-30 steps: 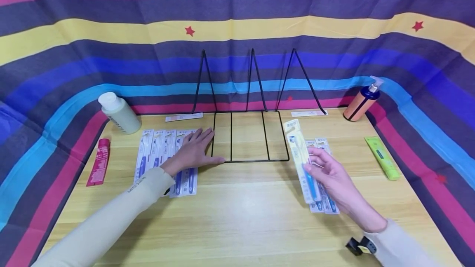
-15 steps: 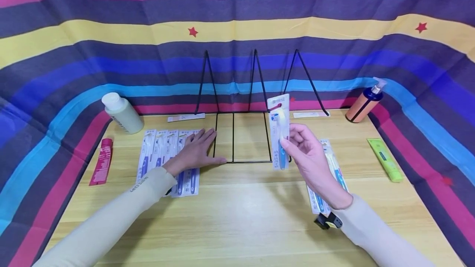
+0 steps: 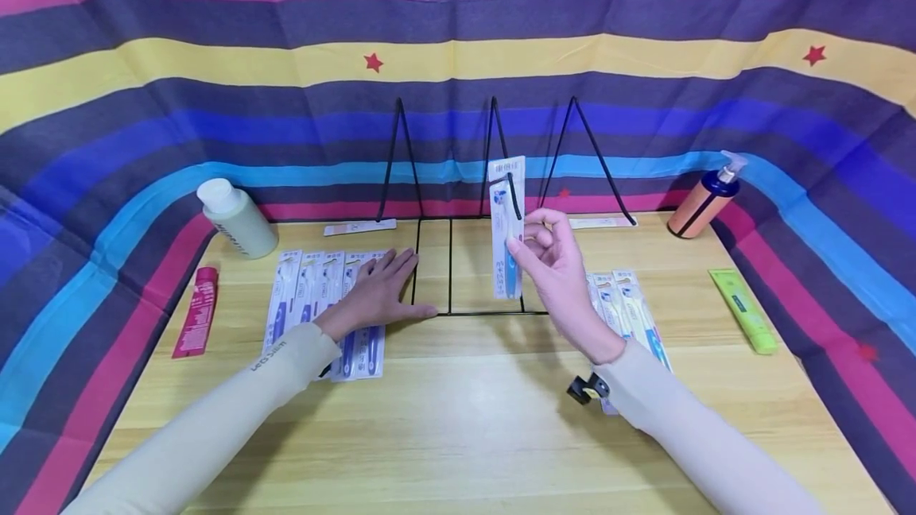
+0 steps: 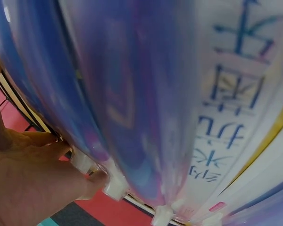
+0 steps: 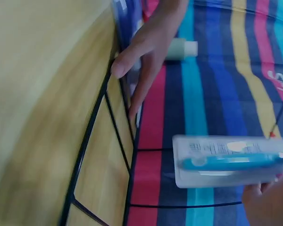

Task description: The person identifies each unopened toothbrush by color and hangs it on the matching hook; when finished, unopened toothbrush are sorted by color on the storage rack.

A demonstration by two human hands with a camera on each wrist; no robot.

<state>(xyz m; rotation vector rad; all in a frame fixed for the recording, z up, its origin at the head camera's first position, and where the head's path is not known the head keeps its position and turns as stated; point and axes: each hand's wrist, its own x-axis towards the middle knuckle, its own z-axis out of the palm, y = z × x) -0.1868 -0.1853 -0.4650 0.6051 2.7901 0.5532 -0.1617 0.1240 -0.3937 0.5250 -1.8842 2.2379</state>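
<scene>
My right hand pinches a packaged toothbrush with a blue handle, upright at the black wire rack's middle hook. The hook's front end comes out through the hang hole and shows in front of the card. In the right wrist view the toothbrush pack stands out from the fingers. My left hand rests with spread fingers over several purple toothbrush packs, fingertips at the left side of the rack's base. In the left wrist view purple handles fill the frame beside the thumb.
More blue toothbrush packs lie beneath my right forearm. A pale bottle and pink tube stand at left; an orange pump bottle and green tube at right. Small white strips lie by the striped cloth behind.
My right hand has brought the toothbrush pack up and leftward from the right-hand packs to the middle hook, which now passes through its hole. My left hand has stayed put.
</scene>
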